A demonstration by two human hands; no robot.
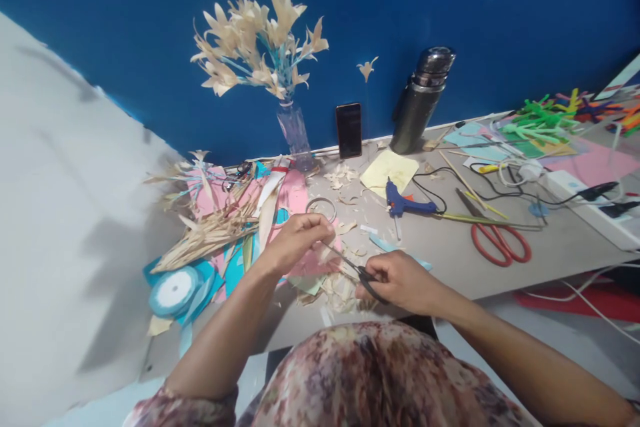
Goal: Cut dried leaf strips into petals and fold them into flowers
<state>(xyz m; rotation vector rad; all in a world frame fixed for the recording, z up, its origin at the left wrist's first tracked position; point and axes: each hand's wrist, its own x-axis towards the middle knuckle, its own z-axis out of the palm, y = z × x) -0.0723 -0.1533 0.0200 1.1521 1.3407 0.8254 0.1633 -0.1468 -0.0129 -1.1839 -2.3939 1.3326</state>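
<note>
My right hand (403, 280) is closed around the black handles of a small pair of scissors (364, 273), whose blades point up and left. The fingers of my left hand (303, 237) are pinched together near the blade tips; whatever they hold is too small to make out. Beneath both hands lie pale dried husk scraps (345, 293) on the table. Just beyond my left hand is a roll of tape (321, 208), seen as a thin ring. Pink paper (293, 190) and a bundle of dried husks (205, 237) lie left of it.
A plastic bottle (295, 130) holds husk flowers (250, 37) by the wall. Nearby stand a phone (349, 130) and a steel flask (423, 100). A blue glue gun (407, 202), red-handled scissors (500, 243) and a power strip (590, 207) lie right; a blue ribbon roll (175, 290) lies left.
</note>
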